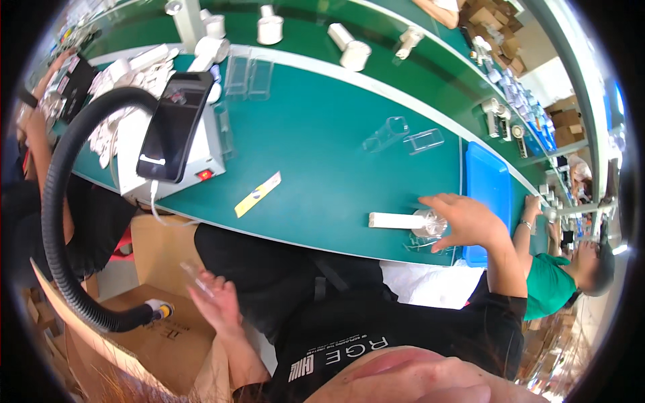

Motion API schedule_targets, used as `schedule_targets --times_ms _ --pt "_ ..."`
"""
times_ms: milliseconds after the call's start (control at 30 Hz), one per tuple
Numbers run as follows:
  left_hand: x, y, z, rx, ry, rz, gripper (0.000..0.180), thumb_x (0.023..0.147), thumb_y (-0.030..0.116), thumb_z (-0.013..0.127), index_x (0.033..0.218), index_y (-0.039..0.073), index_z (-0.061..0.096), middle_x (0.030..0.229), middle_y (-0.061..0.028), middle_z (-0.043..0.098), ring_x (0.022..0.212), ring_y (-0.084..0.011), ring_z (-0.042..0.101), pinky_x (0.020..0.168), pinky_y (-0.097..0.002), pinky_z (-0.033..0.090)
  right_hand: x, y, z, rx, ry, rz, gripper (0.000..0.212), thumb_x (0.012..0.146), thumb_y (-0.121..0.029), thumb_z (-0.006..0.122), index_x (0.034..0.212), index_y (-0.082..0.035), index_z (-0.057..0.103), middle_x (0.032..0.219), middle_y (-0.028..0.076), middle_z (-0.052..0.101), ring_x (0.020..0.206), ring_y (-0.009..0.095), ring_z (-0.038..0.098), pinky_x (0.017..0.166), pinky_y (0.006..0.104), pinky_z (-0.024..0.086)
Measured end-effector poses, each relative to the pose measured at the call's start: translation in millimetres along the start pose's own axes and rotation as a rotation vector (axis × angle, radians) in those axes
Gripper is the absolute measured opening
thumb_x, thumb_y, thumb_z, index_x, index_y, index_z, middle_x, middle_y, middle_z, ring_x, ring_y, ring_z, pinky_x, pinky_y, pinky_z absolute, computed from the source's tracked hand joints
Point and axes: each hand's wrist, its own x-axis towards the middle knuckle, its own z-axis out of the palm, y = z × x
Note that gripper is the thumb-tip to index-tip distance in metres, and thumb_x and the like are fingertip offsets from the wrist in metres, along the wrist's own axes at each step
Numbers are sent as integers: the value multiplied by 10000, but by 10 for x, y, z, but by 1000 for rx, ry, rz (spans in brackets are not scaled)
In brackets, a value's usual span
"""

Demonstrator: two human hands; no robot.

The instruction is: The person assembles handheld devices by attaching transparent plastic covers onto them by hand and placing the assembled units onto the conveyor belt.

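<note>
My left hand (218, 302) is low at the left, beside the cardboard box, with a thin clear plastic piece (196, 277) pinched at its fingertips. Over the right part of the green table, my right hand (470, 220) has thumb and fingers spread about the round end of a white device (393, 220). That device has a flat handle pointing left; whether my fingers touch it I cannot tell. Crinkled clear plastic (422, 242) lies by its round end. Farther back are a clear plastic tube (386, 134) and a clear plastic tray (424, 141).
A yellow strip (258, 195) lies on the table. At the left, a phone (176, 127) leans on a white machine (208, 161) with a black hose (57, 201) arching over an open cardboard box (154, 336). A blue tray (489, 181) sits right; co-workers sit on both sides.
</note>
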Motion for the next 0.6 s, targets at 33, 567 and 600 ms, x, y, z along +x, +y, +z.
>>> schedule_targets --times_ms 33,567,600 --pt "67 104 -71 2 34 46 461 988 444 523 1306 110 519 1049 -15 642 716 -148 507 647 -304 407 -29 18 42 25 -6 -9 828 682 -356 840 1368 -84 465 1207 185 607 1089 395 590 926 441 476" --pt "252 565 -51 776 567 626 335 931 192 653 1191 9 545 1150 -95 596 976 -191 582 841 -357 491 -67 168 228 213 62 24 717 707 -299 830 1312 -88 508 1145 179 660 1007 378 644 848 425 518" --pt "268 566 -80 776 564 625 335 931 192 653 1191 9 545 1150 -95 596 976 -191 582 841 -357 491 -90 174 221 214 64 26 717 707 -299 830 1312 -88 508 1145 179 660 1007 378 644 848 425 518"
